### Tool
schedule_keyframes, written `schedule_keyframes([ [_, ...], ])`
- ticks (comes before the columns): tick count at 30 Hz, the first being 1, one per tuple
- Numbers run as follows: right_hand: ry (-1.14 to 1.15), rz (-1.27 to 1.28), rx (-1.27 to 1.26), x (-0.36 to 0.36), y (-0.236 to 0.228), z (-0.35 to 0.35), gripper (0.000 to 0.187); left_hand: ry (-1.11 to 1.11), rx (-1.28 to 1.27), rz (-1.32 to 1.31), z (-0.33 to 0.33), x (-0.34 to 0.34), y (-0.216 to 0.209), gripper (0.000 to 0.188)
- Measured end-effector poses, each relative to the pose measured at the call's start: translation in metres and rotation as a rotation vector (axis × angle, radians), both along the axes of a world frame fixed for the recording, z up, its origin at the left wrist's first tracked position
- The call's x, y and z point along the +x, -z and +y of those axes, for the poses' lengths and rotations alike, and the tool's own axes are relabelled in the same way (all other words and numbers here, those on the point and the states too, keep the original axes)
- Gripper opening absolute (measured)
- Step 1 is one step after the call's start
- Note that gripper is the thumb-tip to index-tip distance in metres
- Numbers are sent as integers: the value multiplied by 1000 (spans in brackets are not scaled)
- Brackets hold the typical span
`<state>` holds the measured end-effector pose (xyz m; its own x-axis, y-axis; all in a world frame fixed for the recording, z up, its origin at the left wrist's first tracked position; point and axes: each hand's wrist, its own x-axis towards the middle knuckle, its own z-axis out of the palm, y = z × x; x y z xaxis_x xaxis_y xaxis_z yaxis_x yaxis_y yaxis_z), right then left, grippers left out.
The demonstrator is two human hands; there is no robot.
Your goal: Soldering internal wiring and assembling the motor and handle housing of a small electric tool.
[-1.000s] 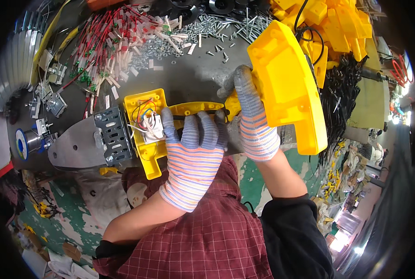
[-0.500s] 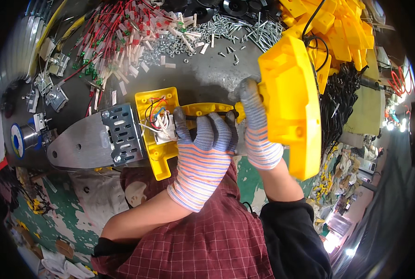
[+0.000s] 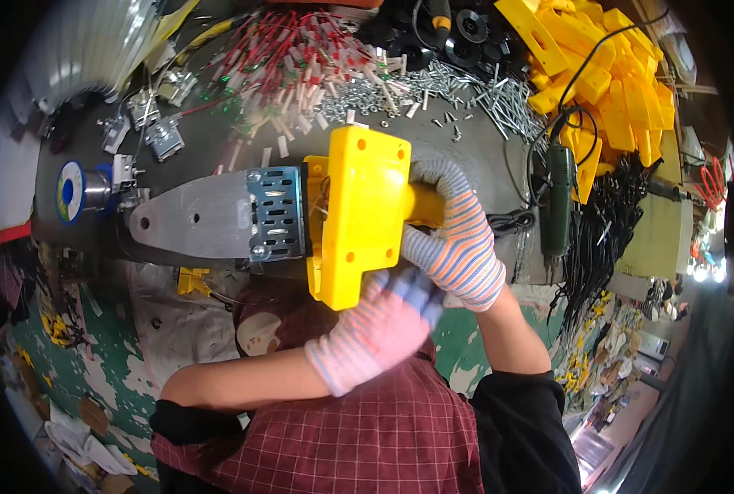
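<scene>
A yellow plastic housing half (image 3: 367, 202) now lies face down over its matching half (image 3: 314, 276), seen only at the edges. The covered half is joined to a tapered metal plate (image 3: 190, 218) with a slotted guard (image 3: 278, 214). My right hand (image 3: 462, 235), in a striped knit glove, is closed around the handle part of the yellow housing half. Below it, my left hand (image 3: 383, 325), gloved alike, is near the housing's lower right corner. Motion smears its fingers, and I cannot tell whether they touch the handle. Wiring inside is mostly hidden.
A dark green power screwdriver (image 3: 557, 198) hangs or lies at the right by a black cord. Screws (image 3: 503, 103), red-wired parts (image 3: 301, 49) and yellow housings (image 3: 614, 74) heap along the back. Left are a solder spool (image 3: 87, 191) and small metal switches (image 3: 165, 136).
My right hand has brought the yellow housing half left and down onto the other half, covering the wiring. My left hand has come off the lower half, toward me. The view has shifted.
</scene>
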<state>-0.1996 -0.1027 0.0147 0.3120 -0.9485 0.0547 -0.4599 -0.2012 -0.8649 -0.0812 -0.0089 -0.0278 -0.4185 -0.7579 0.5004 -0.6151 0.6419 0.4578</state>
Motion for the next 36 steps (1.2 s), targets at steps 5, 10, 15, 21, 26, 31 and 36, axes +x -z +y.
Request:
schedule_keyframes([
  [5, -127, 247, -16, 7, -2, 1, 42, 349, -80, 12, 28, 83, -19, 20],
  [10, -279, 201, -129, 1, -8, -4, 37, -101, -233, -86, -2, 124, -13, 31],
  [15, -277, 511, -345, 4, 5, -14, 20, -34, -225, -226, -18, 124, -7, 43],
  [21, -377, 588, 440, 8, -20, -49, 28, -193, -240, -209, -19, 120, 5, 43],
  [26, -782, 989, -155, -14, 11, -76, 37, -200, -259, -118, -22, 116, 14, 45],
  [31, -569, 1066, -66, 4, -3, -51, 40, -98, -442, -247, -21, 124, 18, 52],
  [36, -581, 1043, -109, -1, 0, -56, 42, -89, -364, -227, -21, 115, 13, 49],
])
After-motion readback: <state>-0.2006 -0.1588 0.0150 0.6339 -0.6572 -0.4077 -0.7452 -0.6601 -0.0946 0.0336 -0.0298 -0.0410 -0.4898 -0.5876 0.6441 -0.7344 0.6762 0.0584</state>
